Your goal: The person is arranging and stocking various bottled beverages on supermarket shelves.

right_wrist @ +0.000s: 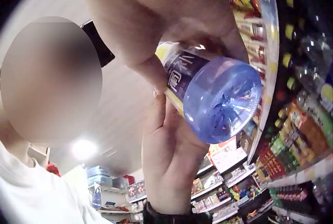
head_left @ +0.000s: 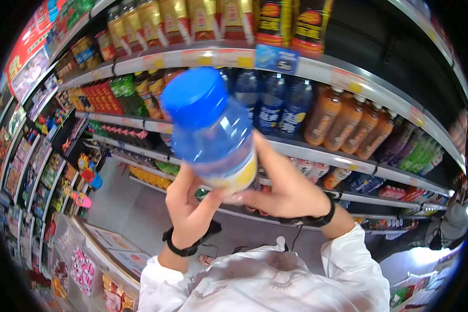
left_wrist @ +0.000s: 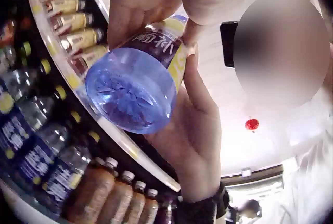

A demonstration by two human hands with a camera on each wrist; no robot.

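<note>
A blue-tinted plastic drink bottle with a broad blue cap is held up in front of the chest, its cap toward the shelves. My left hand grips its left side low down, thumb near the base. From the right, my right hand holds the same bottle, fingers along its side and thumb near the other thumb. Both wrist views show the ribbed clear base and a purple, yellow and white label with printed characters. The fingers cover part of this label.
Shelves of drinks stand ahead: blue-labelled bottles, orange-brown bottles and gold-labelled ones above. A blue price card hangs on the shelf edge. Toy and snack racks line the left; pink-wrapped sweets lie lower left.
</note>
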